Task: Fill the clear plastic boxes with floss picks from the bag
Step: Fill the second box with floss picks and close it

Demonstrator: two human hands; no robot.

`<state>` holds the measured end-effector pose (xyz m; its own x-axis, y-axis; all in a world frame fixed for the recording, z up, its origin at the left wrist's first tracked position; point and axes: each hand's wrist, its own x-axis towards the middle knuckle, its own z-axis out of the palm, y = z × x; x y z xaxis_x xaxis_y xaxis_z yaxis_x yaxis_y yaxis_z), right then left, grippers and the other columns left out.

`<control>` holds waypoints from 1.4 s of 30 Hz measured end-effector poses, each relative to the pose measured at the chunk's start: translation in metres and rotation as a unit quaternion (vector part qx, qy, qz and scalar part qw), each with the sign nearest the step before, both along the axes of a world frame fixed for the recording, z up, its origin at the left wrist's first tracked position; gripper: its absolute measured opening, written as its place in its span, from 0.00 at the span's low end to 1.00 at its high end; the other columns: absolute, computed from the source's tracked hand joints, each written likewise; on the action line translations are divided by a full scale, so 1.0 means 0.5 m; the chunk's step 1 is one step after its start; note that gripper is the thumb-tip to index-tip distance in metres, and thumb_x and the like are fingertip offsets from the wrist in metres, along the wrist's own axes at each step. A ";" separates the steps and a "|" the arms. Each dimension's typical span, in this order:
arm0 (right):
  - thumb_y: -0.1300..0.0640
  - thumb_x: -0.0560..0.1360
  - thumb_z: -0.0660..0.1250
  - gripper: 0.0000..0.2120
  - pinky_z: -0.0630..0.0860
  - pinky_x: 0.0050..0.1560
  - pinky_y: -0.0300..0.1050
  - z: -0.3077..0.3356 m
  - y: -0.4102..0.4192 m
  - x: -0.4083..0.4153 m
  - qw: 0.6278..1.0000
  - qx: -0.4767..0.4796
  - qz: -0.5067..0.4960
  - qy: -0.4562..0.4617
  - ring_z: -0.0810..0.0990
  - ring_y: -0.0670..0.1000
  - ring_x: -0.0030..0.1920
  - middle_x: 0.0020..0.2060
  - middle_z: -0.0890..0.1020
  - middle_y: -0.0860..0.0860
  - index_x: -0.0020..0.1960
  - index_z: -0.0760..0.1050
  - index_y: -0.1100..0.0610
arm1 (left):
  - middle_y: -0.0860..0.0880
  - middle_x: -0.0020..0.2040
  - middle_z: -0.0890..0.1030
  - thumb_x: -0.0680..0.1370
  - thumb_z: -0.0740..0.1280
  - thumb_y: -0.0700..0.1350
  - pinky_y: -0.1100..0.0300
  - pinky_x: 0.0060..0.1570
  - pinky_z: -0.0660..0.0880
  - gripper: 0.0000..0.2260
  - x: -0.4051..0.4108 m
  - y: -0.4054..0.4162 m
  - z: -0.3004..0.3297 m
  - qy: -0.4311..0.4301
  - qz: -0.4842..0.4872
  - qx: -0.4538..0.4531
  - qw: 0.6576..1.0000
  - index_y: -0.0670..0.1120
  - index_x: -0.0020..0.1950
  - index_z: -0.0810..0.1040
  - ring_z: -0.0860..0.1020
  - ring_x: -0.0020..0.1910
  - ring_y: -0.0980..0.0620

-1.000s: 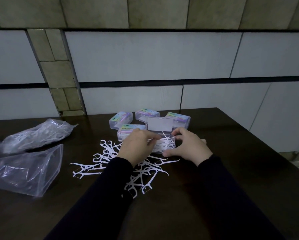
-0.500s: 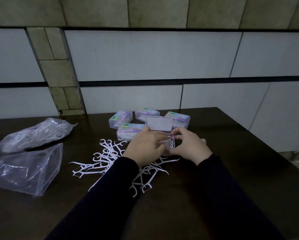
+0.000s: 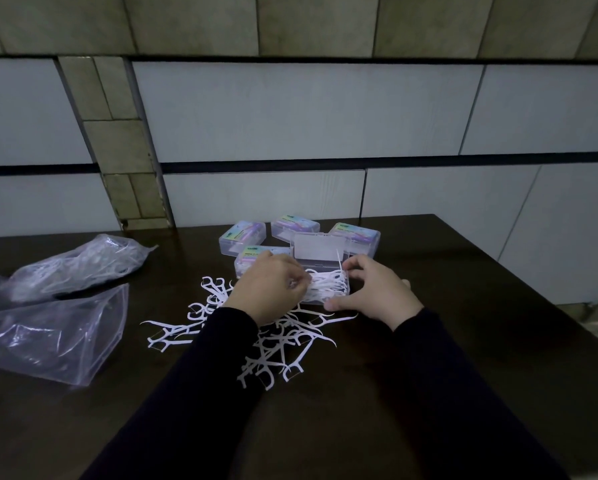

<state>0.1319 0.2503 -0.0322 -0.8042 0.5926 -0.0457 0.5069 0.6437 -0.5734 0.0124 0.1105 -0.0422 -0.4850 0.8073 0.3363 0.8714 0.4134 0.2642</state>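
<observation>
Nearest, thin white hooked floss picks (image 3: pixel 270 344) lay scattered on the dark glossy tabletop (image 3: pixel 464 341). Beyond, the left hand (image 3: pixel 268 291) pinched picks into the open clear box (image 3: pixel 328 284); the right hand (image 3: pixel 373 292) gripped its end. Crinkled bags (image 3: pixel 48 327) lay left.

Open box (image 3: pixel 327 285) sits mid-tabletop (image 3: pixel 481 334), lid up at its far side, floss picks (image 3: pixel 328 280) inside. Left hand (image 3: pixel 268 289) at box's left end, right hand (image 3: pixel 373 294) at its right end. Four closed boxes (image 3: pixel 242 235) just behind, twd far edge. Loose picks (image 3: pixel 273 344) spread on tabletop in front of & left of open box. Two bags (image 3: pixel 51 330) near left edge, one behind the other.
</observation>
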 end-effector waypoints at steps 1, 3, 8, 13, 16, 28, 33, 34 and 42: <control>0.41 0.65 0.77 0.35 0.61 0.64 0.54 0.000 -0.001 0.000 1.000 0.003 0.000 0.000 0.71 0.49 0.65 0.66 0.74 0.45 0.66 0.65 0.45 | 0.54 0.58 0.78 0.80 0.62 0.48 0.60 0.56 0.65 0.11 -0.001 -0.001 -0.002 0.009 0.008 0.023 1.000 0.53 0.58 0.81 0.68 0.56 0.53; 0.41 0.65 0.76 0.34 0.61 0.64 0.54 0.001 -0.002 0.000 1.000 0.011 0.003 -0.002 0.71 0.49 0.66 0.66 0.74 0.44 0.66 0.66 0.45 | 0.54 0.57 0.79 0.79 0.64 0.46 0.60 0.55 0.66 0.10 -0.005 0.000 -0.004 0.022 0.016 0.063 0.998 0.53 0.57 0.82 0.70 0.56 0.52; 0.41 0.67 0.75 0.32 0.62 0.63 0.54 -0.003 -0.003 0.001 0.999 0.030 0.014 -0.004 0.71 0.49 0.65 0.65 0.74 0.44 0.67 0.67 0.43 | 0.58 0.62 0.78 0.79 0.62 0.42 0.58 0.58 0.71 0.15 0.012 0.030 -0.005 0.033 -0.063 0.071 0.995 0.55 0.62 0.78 0.73 0.58 0.54; 0.41 0.66 0.75 0.30 0.62 0.60 0.53 -0.007 0.000 0.001 0.999 0.033 0.008 -0.001 0.71 0.48 0.64 0.63 0.75 0.43 0.65 0.69 0.41 | 0.56 0.58 0.80 0.80 0.60 0.46 0.62 0.49 0.68 0.14 0.013 0.039 -0.015 0.064 -0.034 0.029 0.997 0.53 0.62 0.79 0.69 0.52 0.54; 0.41 0.66 0.76 0.32 0.62 0.62 0.53 -0.007 0.001 0.000 1.000 0.029 0.004 -0.002 0.71 0.47 0.65 0.64 0.75 0.43 0.66 0.68 0.43 | 0.56 0.56 0.80 0.80 0.61 0.51 0.59 0.52 0.70 0.12 -0.003 0.026 -0.016 0.042 -0.012 0.036 0.998 0.53 0.58 0.81 0.69 0.53 0.53; 0.39 0.66 0.75 0.34 0.63 0.63 0.54 0.017 -0.018 0.009 0.996 0.090 -0.004 -0.017 0.72 0.50 0.65 0.64 0.75 0.45 0.68 0.67 0.45 | 0.57 0.53 0.82 0.79 0.65 0.50 0.63 0.55 0.71 0.09 -0.010 -0.006 0.008 -0.082 -0.025 0.111 0.990 0.52 0.55 0.83 0.76 0.52 0.61; 0.41 0.68 0.74 0.19 0.66 0.54 0.49 0.026 -0.055 0.017 0.988 0.148 -0.022 0.044 0.75 0.48 0.51 0.49 0.78 0.45 0.51 0.70 0.46 | 0.65 0.44 0.78 0.78 0.66 0.51 0.72 0.35 0.64 0.06 -0.011 -0.056 0.027 -0.108 0.009 0.081 0.991 0.57 0.51 0.82 0.72 0.37 0.75; 0.41 0.68 0.74 0.18 0.65 0.54 0.48 0.025 -0.064 0.019 0.988 0.148 -0.004 0.043 0.75 0.47 0.51 0.48 0.77 0.45 0.49 0.70 0.47 | 0.65 0.43 0.77 0.78 0.66 0.52 0.72 0.35 0.64 0.06 -0.010 -0.066 0.029 -0.108 0.011 0.068 0.992 0.57 0.51 0.82 0.71 0.37 0.75; 0.40 0.67 0.74 0.20 0.67 0.56 0.46 0.043 -0.109 0.027 0.971 0.192 0.129 0.052 0.73 0.46 0.57 0.52 0.75 0.43 0.56 0.77 0.45 | 0.58 0.62 0.76 0.66 0.74 0.62 0.56 0.61 0.70 0.24 -0.003 -0.121 0.022 -0.156 0.005 -0.068 0.985 0.57 0.60 0.79 0.72 0.61 0.59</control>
